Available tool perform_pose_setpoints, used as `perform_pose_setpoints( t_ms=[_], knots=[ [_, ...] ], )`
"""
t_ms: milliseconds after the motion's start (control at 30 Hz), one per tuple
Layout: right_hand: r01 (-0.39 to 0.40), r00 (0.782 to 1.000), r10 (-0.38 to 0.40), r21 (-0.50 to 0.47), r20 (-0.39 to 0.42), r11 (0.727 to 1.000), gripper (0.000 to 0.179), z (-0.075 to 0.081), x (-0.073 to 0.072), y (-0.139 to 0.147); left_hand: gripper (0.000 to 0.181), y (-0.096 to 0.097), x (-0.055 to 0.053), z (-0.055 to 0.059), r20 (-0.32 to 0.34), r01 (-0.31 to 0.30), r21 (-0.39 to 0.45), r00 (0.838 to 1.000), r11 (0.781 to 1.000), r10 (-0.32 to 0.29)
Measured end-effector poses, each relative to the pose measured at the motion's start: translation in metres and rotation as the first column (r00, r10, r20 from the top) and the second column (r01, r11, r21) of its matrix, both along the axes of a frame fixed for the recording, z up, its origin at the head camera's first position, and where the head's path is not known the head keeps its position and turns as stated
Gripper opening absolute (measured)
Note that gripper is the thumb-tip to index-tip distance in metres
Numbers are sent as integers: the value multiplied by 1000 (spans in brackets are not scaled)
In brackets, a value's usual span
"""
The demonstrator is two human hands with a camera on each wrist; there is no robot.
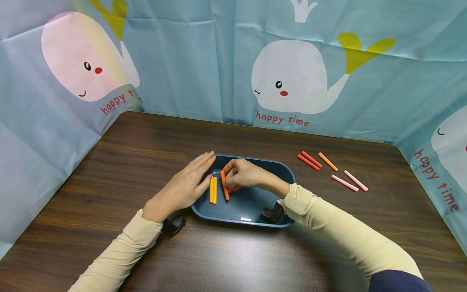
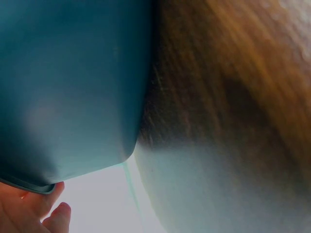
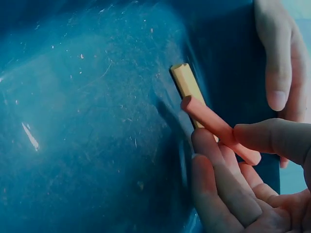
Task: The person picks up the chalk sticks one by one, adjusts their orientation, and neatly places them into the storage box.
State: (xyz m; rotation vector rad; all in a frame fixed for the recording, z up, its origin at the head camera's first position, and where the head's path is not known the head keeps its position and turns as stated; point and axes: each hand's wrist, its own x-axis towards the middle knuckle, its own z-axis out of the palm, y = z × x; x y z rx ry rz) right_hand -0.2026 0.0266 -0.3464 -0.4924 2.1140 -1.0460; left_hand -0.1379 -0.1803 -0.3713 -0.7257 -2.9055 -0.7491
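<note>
A dark blue oblong tray (image 1: 251, 205) stands on the table. Inside, my right hand (image 1: 246, 174) pinches a short, slim orange stick (image 1: 225, 187) between thumb and fingers; the right wrist view shows this orange stick (image 3: 214, 124) tilted above the tray floor, partly covering a yellow stick (image 3: 189, 82). Two yellow sticks (image 1: 213, 190) lie side by side at the tray's left end. There my left hand (image 1: 184, 184) rests on the rim, fingers extended, thumb over the inside. In the left wrist view its fingertips (image 2: 56, 213) show below the tray's outer wall (image 2: 77, 92).
Right of the tray lie two red sticks (image 1: 309, 160), a light orange stick (image 1: 328, 161) and two pink sticks (image 1: 350, 181). The brown wooden table (image 1: 226, 255) meets a blue whale-print curtain (image 1: 189, 65) at its back and sides.
</note>
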Motion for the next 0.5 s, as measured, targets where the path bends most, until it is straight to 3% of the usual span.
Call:
perform_pose_setpoints(
  t_ms=[500],
  knots=[
    [18, 999, -19, 14, 48, 1000, 40, -2, 3, -8, 56, -1, 0, 0, -5, -1, 9, 1000, 1000, 1]
  ],
)
